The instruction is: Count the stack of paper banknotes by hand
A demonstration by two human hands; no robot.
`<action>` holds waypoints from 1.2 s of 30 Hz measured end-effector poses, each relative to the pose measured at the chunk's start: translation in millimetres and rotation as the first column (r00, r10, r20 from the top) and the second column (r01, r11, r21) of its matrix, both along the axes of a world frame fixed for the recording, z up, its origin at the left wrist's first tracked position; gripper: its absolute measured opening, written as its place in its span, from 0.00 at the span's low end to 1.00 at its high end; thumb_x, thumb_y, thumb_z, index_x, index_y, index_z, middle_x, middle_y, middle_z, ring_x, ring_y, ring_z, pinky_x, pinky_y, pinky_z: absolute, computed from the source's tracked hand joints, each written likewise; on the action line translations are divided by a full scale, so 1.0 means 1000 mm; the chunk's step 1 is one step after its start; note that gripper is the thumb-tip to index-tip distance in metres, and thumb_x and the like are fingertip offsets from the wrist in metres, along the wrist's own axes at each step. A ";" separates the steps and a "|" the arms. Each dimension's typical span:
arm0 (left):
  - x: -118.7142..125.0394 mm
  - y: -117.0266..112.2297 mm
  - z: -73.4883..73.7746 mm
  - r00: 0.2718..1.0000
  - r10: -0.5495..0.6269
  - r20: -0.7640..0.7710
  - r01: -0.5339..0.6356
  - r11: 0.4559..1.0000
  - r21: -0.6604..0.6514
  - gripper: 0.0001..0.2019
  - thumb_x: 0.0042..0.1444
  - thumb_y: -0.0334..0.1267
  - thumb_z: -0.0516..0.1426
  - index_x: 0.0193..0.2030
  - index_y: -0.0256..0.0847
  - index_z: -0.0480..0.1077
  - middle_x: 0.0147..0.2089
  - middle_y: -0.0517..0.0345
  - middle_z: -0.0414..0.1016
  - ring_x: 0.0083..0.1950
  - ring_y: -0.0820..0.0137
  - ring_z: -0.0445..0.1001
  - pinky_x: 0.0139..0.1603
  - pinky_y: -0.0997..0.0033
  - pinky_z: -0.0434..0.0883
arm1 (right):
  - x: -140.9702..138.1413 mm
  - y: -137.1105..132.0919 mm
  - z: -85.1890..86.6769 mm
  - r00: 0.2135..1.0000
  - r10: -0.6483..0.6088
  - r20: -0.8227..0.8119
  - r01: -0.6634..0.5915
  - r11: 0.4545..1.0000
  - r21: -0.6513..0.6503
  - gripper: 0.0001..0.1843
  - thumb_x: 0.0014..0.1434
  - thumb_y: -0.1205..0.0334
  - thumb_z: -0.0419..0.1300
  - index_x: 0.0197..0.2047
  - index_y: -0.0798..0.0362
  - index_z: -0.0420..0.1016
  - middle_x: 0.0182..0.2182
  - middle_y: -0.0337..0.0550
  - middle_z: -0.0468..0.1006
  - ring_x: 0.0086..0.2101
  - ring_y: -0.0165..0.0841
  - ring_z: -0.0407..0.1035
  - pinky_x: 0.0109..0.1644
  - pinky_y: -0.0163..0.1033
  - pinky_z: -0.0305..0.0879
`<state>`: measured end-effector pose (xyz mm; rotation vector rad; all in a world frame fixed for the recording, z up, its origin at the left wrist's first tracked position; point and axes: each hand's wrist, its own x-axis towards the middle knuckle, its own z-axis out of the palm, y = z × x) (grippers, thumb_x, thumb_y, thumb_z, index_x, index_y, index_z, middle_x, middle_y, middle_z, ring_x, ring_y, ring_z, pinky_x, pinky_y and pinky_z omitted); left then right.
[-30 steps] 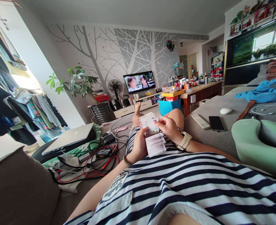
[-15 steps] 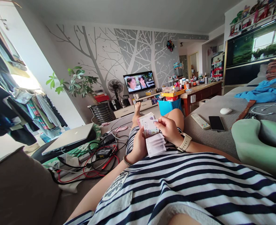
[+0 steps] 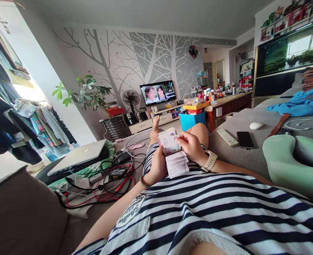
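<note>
A bundle of banknotes point(image 3: 168, 142) is held over my lap, a printed 5 showing on the front note. My left hand point(image 3: 158, 164) is closed around the left side of the bundle, thumb on its face. My right hand point(image 3: 190, 146) pinches the upper right part of the front note between thumb and fingers. Below, several folded-down note ends point(image 3: 177, 165) fan out toward my striped shirt point(image 3: 188, 205). How the left fingers lie behind the notes is hidden.
Left of me on the sofa lie tangled cables point(image 3: 116, 177) and a silver laptop point(image 3: 78, 157). At right are a remote control point(image 3: 227, 137), a phone point(image 3: 245, 140), a white mouse point(image 3: 256, 125) and a green neck pillow point(image 3: 281, 159). A cluttered wooden table point(image 3: 227, 101) stands ahead.
My right thumb and fingers have shifted slightly on the front note, which now shows more of its face. My left hand stays almost in place. The television picture has changed.
</note>
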<state>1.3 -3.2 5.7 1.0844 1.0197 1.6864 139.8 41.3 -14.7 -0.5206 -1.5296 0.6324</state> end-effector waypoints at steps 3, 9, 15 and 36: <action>-0.003 -0.005 0.003 0.998 0.036 -0.057 -0.037 0.999 -0.024 0.07 0.55 0.33 0.60 0.27 0.40 0.76 0.24 0.56 0.78 0.40 0.60 0.79 0.42 0.68 0.76 | 0.000 -0.001 0.001 1.000 0.028 0.003 -0.028 1.000 -0.010 0.23 0.64 0.37 0.63 0.36 0.50 0.72 0.26 0.38 0.74 0.28 0.33 0.66 0.31 0.37 0.60; -0.002 -0.006 0.004 0.996 0.062 -0.066 -0.064 0.998 -0.026 0.05 0.54 0.33 0.62 0.27 0.40 0.75 0.24 0.58 0.76 0.37 0.62 0.77 0.41 0.69 0.74 | 0.001 -0.005 0.004 1.000 0.016 -0.001 -0.016 1.000 0.005 0.25 0.65 0.35 0.60 0.33 0.50 0.71 0.26 0.38 0.72 0.28 0.33 0.67 0.32 0.38 0.62; 0.001 -0.004 0.004 0.997 0.063 -0.043 -0.064 0.998 -0.023 0.07 0.56 0.33 0.61 0.27 0.40 0.76 0.25 0.57 0.77 0.37 0.63 0.77 0.40 0.70 0.74 | 0.001 -0.004 0.003 0.999 0.039 -0.007 -0.039 0.999 0.022 0.23 0.65 0.37 0.60 0.34 0.50 0.72 0.25 0.37 0.72 0.28 0.33 0.67 0.33 0.38 0.63; 0.000 0.001 0.003 0.951 -0.166 0.262 0.204 0.971 -0.127 0.06 0.54 0.36 0.62 0.38 0.37 0.78 0.32 0.51 0.84 0.45 0.55 0.86 0.48 0.62 0.81 | 0.002 0.006 -0.001 0.998 -0.043 0.047 0.045 0.998 -0.048 0.31 0.63 0.28 0.61 0.28 0.49 0.67 0.19 0.35 0.68 0.23 0.31 0.63 0.31 0.38 0.57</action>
